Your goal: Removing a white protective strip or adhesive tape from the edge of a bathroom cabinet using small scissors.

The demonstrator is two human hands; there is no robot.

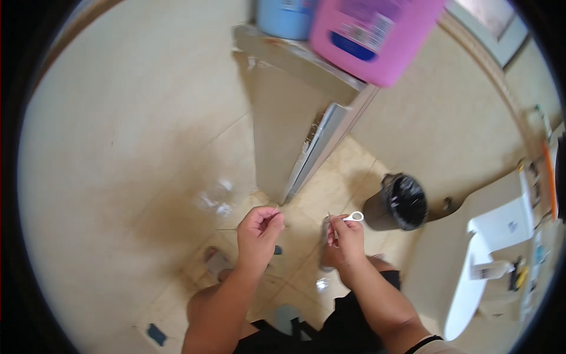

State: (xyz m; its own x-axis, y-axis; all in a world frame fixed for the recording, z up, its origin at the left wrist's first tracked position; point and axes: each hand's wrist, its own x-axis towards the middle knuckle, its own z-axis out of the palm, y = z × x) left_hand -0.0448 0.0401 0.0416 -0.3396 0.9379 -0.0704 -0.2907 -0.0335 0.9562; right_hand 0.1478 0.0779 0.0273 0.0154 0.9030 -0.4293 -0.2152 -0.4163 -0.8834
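Observation:
My left hand (260, 228) is closed with thumb and index finger pinching a tiny, thin item near the middle of the view; what it is cannot be made out. To its right, my right hand (347, 234) grips small scissors (355, 216) with white handles. One white finger ring sticks out beyond the fingers, and a short tip shows at the thumb side. The two hands are apart, both held above the tiled floor (305, 261).
Ahead stands a narrow partition (283, 115) with a pink plastic jug (376, 40) and a blue container (285, 17) on top. A bin with a black liner (404, 201) stands at right, beside a white toilet (468, 283). A bottle (491, 270) lies there.

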